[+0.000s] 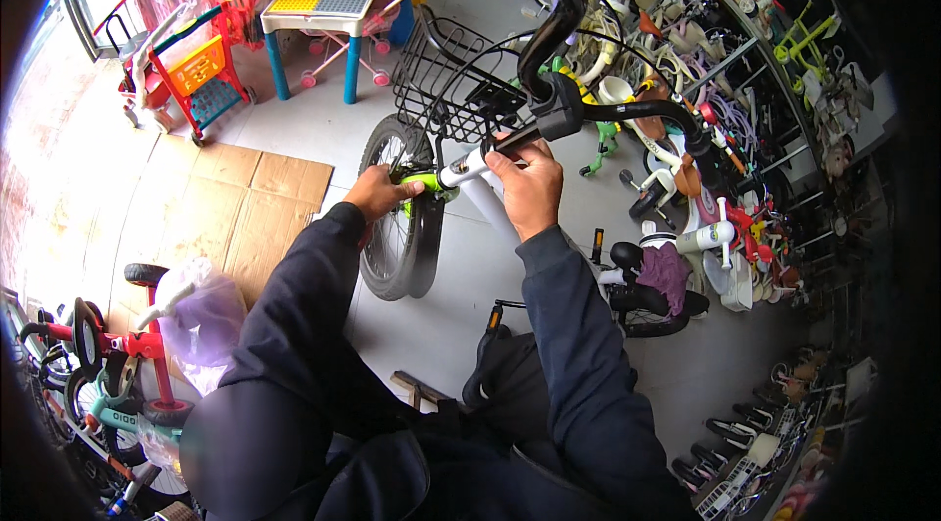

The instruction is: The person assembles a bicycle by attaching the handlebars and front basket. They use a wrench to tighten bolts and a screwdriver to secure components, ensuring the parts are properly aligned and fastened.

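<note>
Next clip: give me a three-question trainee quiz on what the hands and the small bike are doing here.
1. True or false: the left hand rests on the flattened cardboard.
2. Where is the right hand? A) on the white frame tube under the handlebar B) inside the wire basket C) on the saddle
3. Fill in: the left hand grips a bright ____ part beside the front wheel.

Key: 1 false, it is at the fork by the wheel. 2 A. 3 green.
</note>
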The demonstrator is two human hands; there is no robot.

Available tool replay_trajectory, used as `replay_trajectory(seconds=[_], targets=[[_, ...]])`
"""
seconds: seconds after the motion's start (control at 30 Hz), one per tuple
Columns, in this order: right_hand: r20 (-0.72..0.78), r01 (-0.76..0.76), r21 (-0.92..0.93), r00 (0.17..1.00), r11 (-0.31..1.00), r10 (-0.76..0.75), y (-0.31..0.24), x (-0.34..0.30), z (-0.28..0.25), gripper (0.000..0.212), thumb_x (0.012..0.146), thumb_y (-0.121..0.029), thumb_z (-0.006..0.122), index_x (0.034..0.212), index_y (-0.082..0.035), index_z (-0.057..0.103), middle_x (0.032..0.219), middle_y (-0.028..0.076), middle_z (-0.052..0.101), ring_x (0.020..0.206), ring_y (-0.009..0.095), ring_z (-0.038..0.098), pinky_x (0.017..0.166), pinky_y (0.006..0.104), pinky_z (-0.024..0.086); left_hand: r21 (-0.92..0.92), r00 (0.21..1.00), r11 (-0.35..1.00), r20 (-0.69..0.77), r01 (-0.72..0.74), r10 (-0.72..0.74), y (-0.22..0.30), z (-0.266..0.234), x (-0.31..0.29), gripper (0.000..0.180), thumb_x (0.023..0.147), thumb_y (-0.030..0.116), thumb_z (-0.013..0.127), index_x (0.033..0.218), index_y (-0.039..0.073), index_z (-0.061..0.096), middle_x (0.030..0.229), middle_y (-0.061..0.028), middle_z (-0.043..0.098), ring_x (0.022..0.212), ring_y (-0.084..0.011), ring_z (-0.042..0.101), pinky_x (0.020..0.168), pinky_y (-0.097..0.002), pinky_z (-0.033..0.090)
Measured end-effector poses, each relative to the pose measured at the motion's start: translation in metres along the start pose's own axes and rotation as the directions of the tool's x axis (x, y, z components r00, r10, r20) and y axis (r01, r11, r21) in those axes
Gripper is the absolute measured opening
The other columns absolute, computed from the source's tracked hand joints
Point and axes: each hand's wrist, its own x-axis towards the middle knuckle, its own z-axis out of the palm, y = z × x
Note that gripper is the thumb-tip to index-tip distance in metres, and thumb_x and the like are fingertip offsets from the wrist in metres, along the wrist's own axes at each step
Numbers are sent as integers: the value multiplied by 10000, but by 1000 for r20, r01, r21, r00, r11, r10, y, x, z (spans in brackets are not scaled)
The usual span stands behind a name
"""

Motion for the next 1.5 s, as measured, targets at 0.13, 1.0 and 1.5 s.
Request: replay_trajectory(seconds=[0.13,1.0,1.5], targets=[[21,-46,-58,999,997,47,-6,-5,-1,341,772,-196,841,1016,-6,698,941,95,658,817,206,662,746,336,534,-46,997,998,-55,48,-50,6,8,-15,587,795,391,845,1052,-93,632,930,-156,699,870,-214,640,819,-357,507],[371,238,-270,920,933,-128,-10,-22,-45,331,810,-209,768,1079,-42,672,1002,153,705,958,329,665,867,407,519,-52,823,996,-568,-66,25,-7,95,-95,691,740,596,793,948,-52,676,780,-246,684,757,-374,683,700,-454,507],[261,148,-202,961,968,-92,-16,-31,-42,282,829,-225,760,980,2,687,755,78,685,688,179,630,686,333,514,-190,866,981,-496,-40,-61,16,95,-114,551,725,459,847,939,-26,700,790,-180,709,758,-336,689,732,-419,520]])
